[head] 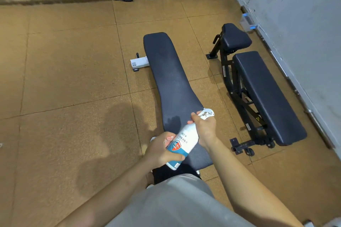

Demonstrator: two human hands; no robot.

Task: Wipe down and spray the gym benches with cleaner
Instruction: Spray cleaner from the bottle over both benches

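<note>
Two hands grip a light, smooth plastic disinfectant spray bottle point(181, 145) above the near end of the flat bench point(171, 83), left hand point(162, 150) clamped around its body, right hand point(203, 127) closed on the trigger head.

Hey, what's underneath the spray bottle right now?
The near end of the flat bench pad lies under the spray bottle, held by the left hand and right hand. The pad directly beneath it is hidden.
</note>
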